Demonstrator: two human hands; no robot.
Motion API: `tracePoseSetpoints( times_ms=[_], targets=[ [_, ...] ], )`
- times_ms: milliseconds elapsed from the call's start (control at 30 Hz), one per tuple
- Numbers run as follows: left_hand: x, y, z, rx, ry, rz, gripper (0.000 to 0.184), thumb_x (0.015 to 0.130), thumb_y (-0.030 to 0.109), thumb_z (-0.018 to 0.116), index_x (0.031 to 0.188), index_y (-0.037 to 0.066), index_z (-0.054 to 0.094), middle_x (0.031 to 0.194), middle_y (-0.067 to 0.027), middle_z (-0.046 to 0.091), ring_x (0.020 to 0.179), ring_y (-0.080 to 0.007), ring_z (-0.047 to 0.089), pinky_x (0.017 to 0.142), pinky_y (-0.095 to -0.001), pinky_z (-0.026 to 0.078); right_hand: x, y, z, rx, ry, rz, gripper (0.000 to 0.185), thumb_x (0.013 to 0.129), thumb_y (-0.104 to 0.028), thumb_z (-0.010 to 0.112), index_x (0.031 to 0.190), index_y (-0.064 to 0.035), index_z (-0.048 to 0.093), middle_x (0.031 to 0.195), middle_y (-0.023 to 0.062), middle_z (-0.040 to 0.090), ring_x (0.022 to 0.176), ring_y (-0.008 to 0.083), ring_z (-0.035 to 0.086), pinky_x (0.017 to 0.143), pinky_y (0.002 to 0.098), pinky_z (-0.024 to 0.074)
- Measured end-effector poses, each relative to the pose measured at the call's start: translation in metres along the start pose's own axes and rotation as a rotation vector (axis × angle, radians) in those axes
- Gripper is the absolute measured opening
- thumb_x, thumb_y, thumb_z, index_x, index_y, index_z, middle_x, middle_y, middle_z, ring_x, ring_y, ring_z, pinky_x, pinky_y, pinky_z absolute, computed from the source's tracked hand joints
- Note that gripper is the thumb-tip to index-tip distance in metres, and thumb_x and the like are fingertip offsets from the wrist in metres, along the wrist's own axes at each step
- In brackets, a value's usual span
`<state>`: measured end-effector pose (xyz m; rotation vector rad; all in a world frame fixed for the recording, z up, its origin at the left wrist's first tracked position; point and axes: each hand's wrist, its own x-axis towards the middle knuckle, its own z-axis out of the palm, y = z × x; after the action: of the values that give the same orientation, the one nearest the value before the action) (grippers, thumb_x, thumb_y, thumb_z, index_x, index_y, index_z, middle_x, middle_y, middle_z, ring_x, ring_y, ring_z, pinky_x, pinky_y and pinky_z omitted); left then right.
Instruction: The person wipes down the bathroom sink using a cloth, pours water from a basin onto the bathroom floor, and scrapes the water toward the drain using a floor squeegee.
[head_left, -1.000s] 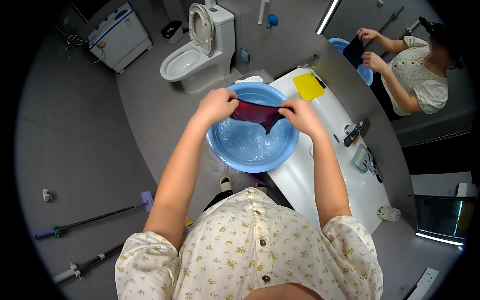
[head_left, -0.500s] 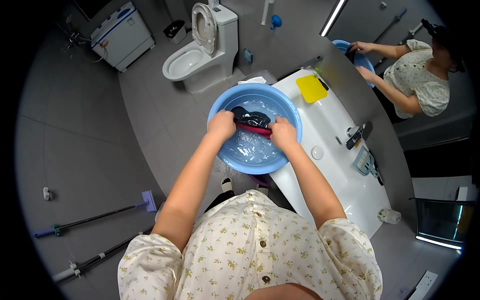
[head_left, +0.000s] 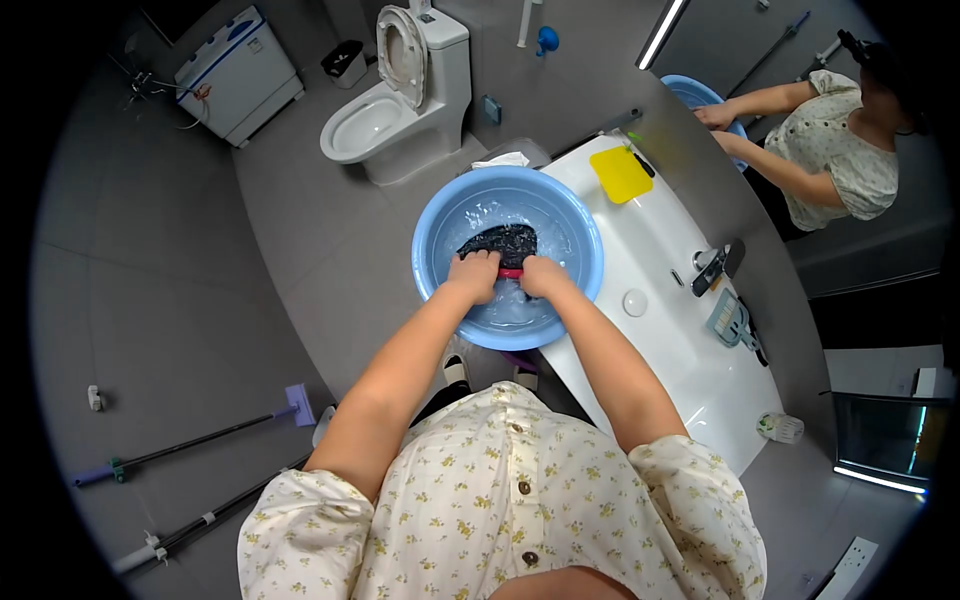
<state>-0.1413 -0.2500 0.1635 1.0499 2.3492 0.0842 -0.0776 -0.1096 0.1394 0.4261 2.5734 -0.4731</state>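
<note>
Blk cloth (head_left: 505, 241): long axis approx. L-R

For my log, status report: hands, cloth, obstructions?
Left hand, right hand on dark cloth. Cloth wet in blue basin, red strip showing. Nothing visibly blocking.

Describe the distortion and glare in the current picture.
Head view: black corners and a bowed floor edge at left suggest wide-lens distortion; head view: white glints speckle the water around the dark cloth, and the light strip at upper right looks nearly white.
</note>
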Motion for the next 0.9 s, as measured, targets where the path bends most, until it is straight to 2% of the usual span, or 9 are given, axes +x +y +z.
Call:
tracePoseSetpoints(
  times_ms=[133, 233, 367, 500, 567, 700, 767, 833, 900],
  targets=[
    [0.008, -0.009, 0.009, -0.347, 0.265, 0.208, 0.053, 0.063, 0.011, 0.070, 0.112, 0.008, 0.048, 0.107, -0.0148, 0.056, 0.105, -0.0323, 0.052, 0.089, -0.0453, 0.042, -0.016, -0.001, -0.041, 1.044, -0.197, -0.147, 0.019, 0.079, -0.016, 0.051, 0.085, -0.0030, 0.064, 0.075, 0.0020, 0.060, 0.068, 0.0106, 0.053, 0.066, 0.0247, 0.0418],
    [0.006, -0.004, -0.002, -0.784, 0.243, 0.364, 0.045, 0.069, 0.004, 0.060, 0.112, 0.007, 0.046, 0.100, -0.0162, 0.057, 0.098, -0.0292, 0.055, 0.085, -0.0356, 0.044, -0.046, -0.007, -0.065, 1.298, -0.082, -0.130, 0.016, 0.075, -0.013, 0.056, 0.078, -0.0001, 0.064, 0.071, 0.0033, 0.059, 0.071, 0.0115, 0.054, 0.068, 0.0258, 0.0428],
    [0.004, 0.007, -0.013, -0.926, 0.331, 0.284, 0.045, 0.074, 0.005, 0.052, 0.118, 0.006, 0.043, 0.101, -0.0128, 0.056, 0.095, -0.0232, 0.055, 0.084, -0.0305, 0.044, -0.026, 0.018, -0.033, 0.985, -0.047, -0.252, 0.025, 0.070, -0.009, 0.061, 0.093, 0.0002, 0.060, 0.083, 0.0044, 0.059, 0.079, 0.0117, 0.055, 0.071, 0.0262, 0.0432],
    [-0.009, 0.032, -0.031, -1.265, 0.270, 0.327, 0.045, 0.071, 0.006, 0.060, 0.114, 0.006, 0.049, 0.102, -0.0071, 0.054, 0.094, -0.0175, 0.054, 0.083, -0.0308, 0.045, -0.026, -0.003, -0.006, 1.325, 0.079, -0.284, 0.057, 0.069, -0.004, 0.063, 0.121, -0.0057, 0.041, 0.108, 0.0067, 0.052, 0.095, 0.0140, 0.054, 0.073, 0.0257, 0.0475],
    [-0.013, 0.042, -0.038, -1.127, 0.436, 0.289, 0.043, 0.068, 0.008, 0.067, 0.109, 0.006, 0.053, 0.105, -0.0103, 0.054, 0.093, -0.0199, 0.054, 0.082, -0.0319, 0.045, -0.027, -0.018, -0.010, 1.528, -0.194, -0.221, 0.050, 0.074, -0.004, 0.062, 0.120, -0.0087, 0.043, 0.107, 0.0042, 0.052, 0.094, 0.0131, 0.054, 0.072, 0.0266, 0.0492],
    [-0.002, 0.038, -0.029, -0.514, 0.791, 0.134, 0.031, 0.067, 0.012, 0.072, 0.086, 0.004, 0.048, 0.096, -0.0124, 0.050, 0.091, -0.0258, 0.055, 0.075, -0.0365, 0.046, -0.035, -0.045, -0.015, 1.684, -0.162, -0.161, 0.039, 0.078, -0.006, 0.061, 0.115, -0.0137, 0.048, 0.098, -0.0001, 0.054, 0.079, 0.0090, 0.053, 0.060, 0.0245, 0.0464],
    [0.012, 0.025, -0.018, -0.614, 0.824, 0.156, 0.024, 0.074, 0.005, 0.066, 0.084, 0.005, 0.044, 0.093, -0.0098, 0.048, 0.084, -0.0237, 0.058, 0.071, -0.0350, 0.047, -0.025, -0.040, -0.002, 1.593, -0.119, -0.142, 0.032, 0.076, -0.009, 0.065, 0.105, -0.0112, 0.052, 0.085, -0.0017, 0.054, 0.068, 0.0077, 0.050, 0.051, 0.0242, 0.0416],
    [0.010, 0.024, -0.023, -1.511, 0.523, 0.194, 0.018, 0.079, -0.004, 0.056, 0.088, 0.005, 0.044, 0.097, -0.0093, 0.048, 0.074, -0.0193, 0.058, 0.069, -0.0314, 0.049, -0.024, -0.036, 0.001, 1.327, -0.148, -0.122, 0.024, 0.073, -0.011, 0.068, 0.093, -0.0100, 0.056, 0.072, -0.0038, 0.052, 0.059, 0.0068, 0.048, 0.045, 0.0229, 0.0360],
    [0.007, 0.026, -0.020, -1.641, 0.497, 0.123, 0.015, 0.085, -0.005, 0.050, 0.094, 0.006, 0.045, 0.093, -0.0076, 0.050, 0.066, -0.0152, 0.057, 0.062, -0.0294, 0.050, -0.022, -0.034, 0.008, 1.349, -0.129, -0.090, 0.020, 0.069, -0.010, 0.070, 0.085, -0.0101, 0.057, 0.068, -0.0039, 0.052, 0.052, 0.0065, 0.045, 0.041, 0.0223, 0.0328]
  ],
)
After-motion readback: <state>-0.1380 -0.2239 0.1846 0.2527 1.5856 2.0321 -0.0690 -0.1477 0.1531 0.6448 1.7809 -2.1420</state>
